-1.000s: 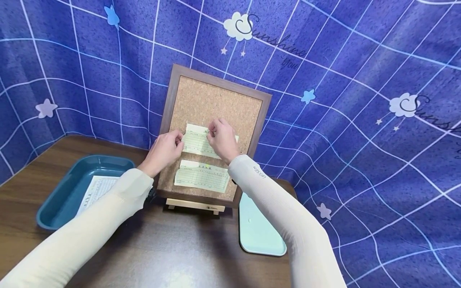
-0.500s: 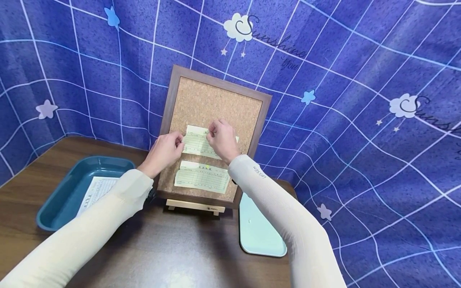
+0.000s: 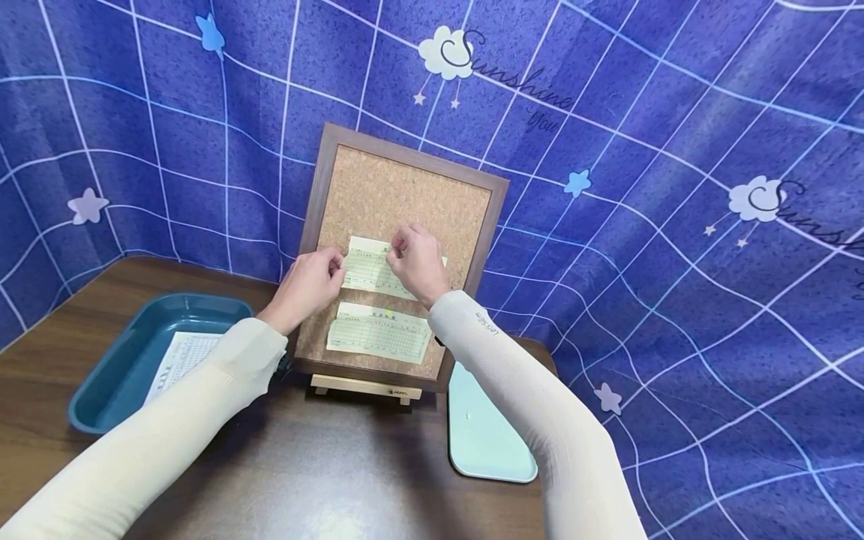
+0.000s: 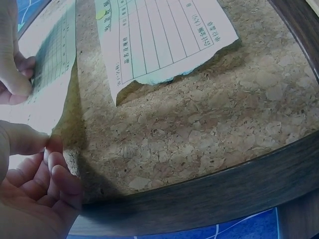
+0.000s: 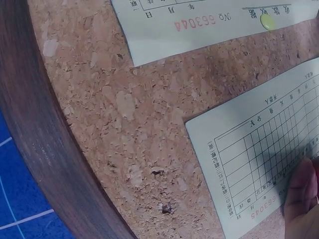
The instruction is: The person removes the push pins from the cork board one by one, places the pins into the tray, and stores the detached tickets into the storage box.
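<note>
Left hand pinched the left edge of the far paper slip, on the corkboard beyond the near slip, judged light, limp, tearable, best held by edges; right hand had fingertips bunched at its top, anything pinched there hidden.

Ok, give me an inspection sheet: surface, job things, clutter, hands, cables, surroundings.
Surface: brown wood-grain table, with glare in front.
Job things: upper slip and lower slip on a framed corkboard; yellow-green round piece on the lower slip.
Clutter: teal tray with paper, left; mint tray, right.
Hands: left hand pinches the upper slip's edge; right hand curled at the upper slip, its hold hidden.
Cables: nothing seen.
Surroundings: blue patterned curtain behind.
</note>
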`<state>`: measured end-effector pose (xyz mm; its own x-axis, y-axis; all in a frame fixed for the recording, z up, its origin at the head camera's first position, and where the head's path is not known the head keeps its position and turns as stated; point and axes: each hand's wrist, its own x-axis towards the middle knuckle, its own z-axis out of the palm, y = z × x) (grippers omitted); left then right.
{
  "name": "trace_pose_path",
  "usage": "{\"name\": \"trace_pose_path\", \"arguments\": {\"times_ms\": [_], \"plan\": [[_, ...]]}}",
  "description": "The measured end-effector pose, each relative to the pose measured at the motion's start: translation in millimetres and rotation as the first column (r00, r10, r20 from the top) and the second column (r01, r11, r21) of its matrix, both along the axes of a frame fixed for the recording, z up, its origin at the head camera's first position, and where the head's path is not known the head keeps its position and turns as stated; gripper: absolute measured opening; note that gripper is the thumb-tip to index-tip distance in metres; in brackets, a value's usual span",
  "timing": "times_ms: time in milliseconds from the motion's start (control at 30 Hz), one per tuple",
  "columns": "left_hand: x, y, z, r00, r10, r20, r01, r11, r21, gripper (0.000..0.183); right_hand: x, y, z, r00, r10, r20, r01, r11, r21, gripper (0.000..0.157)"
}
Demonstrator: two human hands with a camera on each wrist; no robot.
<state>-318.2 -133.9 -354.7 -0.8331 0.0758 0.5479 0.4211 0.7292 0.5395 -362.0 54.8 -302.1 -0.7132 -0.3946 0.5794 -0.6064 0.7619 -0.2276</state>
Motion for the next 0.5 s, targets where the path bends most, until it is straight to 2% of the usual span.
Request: {"name": "trace_pose_path", "arguments": {"times_ms": [500], "plan": [[2.9,0.9,2.8,1.0,0.014,-0.002,-0.014,1.0,0.016,0.011,0.5,3.5,-1.0,0.999,0.047,0.015,-0.047,0.998,-0.041,0.009]]}}
